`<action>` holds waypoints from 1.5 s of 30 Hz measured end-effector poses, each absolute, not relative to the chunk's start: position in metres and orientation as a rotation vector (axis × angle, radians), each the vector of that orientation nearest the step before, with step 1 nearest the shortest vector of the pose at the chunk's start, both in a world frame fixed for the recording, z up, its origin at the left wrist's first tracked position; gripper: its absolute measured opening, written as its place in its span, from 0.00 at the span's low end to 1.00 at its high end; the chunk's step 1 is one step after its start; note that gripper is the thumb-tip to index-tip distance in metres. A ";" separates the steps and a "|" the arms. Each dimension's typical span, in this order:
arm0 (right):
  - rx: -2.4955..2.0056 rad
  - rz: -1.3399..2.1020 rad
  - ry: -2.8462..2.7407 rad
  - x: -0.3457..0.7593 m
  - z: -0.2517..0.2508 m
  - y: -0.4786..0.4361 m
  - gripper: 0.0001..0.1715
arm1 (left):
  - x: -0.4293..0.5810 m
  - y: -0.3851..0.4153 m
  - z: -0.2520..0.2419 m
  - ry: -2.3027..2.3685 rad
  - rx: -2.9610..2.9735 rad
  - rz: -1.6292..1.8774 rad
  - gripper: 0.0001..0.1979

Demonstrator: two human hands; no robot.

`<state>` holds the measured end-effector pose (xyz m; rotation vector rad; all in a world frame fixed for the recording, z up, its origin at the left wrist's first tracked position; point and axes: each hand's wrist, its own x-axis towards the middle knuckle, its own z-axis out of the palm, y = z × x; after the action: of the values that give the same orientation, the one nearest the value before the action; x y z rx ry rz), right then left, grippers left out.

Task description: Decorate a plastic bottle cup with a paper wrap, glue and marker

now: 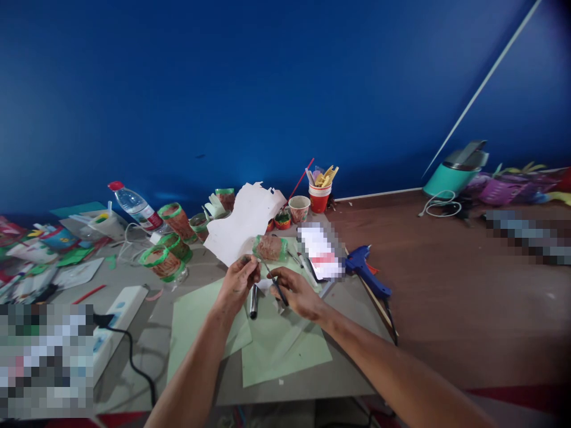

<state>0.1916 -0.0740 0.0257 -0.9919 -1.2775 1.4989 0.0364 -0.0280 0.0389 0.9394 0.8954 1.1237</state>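
While a slim dark-handled tool [278, 290] was held by the right hand [292, 291], the fingers of the left hand [243, 274] were drawn together close to its tip; whether anything small was pinched there could not be told. The exact kind of tool was also too blurred to be made out. By the look of it, the work was well advanced but not closed: on the brown-and-green container [270, 248], brown covering and green edging had already been applied, and similar finishes were shown by 5 other containers [163, 263] grouped at the left and back. What was left could not be fixed with certainty; a small detail was judged to be in hand, since nothing newly attached was seen and the tool was in use.

The brown-and-green container was laid on its side just beyond the fingertips, near the middle of the work area. Its wall was mottled brown, its ends were banded in uneven green, and a clear part seemed to be left uncovered at the left end. Below the hands, 2 pale green sheets [289, 353] were spread, with a blue glue gun [372, 276] placed at the right.
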 end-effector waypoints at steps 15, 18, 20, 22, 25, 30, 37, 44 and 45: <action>-1.039 1.459 -1.308 0.191 0.021 -0.073 0.14 | 0.040 -0.030 0.038 0.881 0.944 1.091 0.14; -1.047 1.469 -1.309 0.190 0.020 -0.073 0.14 | 0.041 -0.030 0.038 0.888 0.946 1.092 0.15; -1.044 1.438 -1.327 0.190 0.017 -0.072 0.13 | 0.041 -0.030 0.038 0.893 0.946 1.089 0.14; -1.031 1.394 -1.336 0.189 0.013 -0.070 0.13 | 0.040 -0.030 0.038 0.896 0.941 1.089 0.14; -1.049 1.365 -1.318 0.188 0.011 -0.068 0.14 | 0.040 -0.030 0.038 0.903 0.932 1.104 0.14; -1.156 1.297 -1.364 0.190 0.014 -0.068 0.14 | 0.036 -0.027 0.036 0.874 0.932 1.123 0.13; -1.366 0.857 -1.664 0.196 0.022 -0.073 0.18 | 0.034 -0.026 0.037 0.826 0.894 1.163 0.11; -1.642 0.387 -2.167 0.199 0.034 -0.079 0.21 | 0.031 -0.024 0.040 0.874 0.841 1.370 0.12; -1.666 0.356 -2.211 0.198 0.035 -0.080 0.21 | 0.031 -0.024 0.040 0.879 0.850 1.383 0.12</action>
<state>0.1982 -0.0804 0.0348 -1.6656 -2.2106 0.3557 0.0307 -0.0239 0.0401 0.8498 0.8789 1.3827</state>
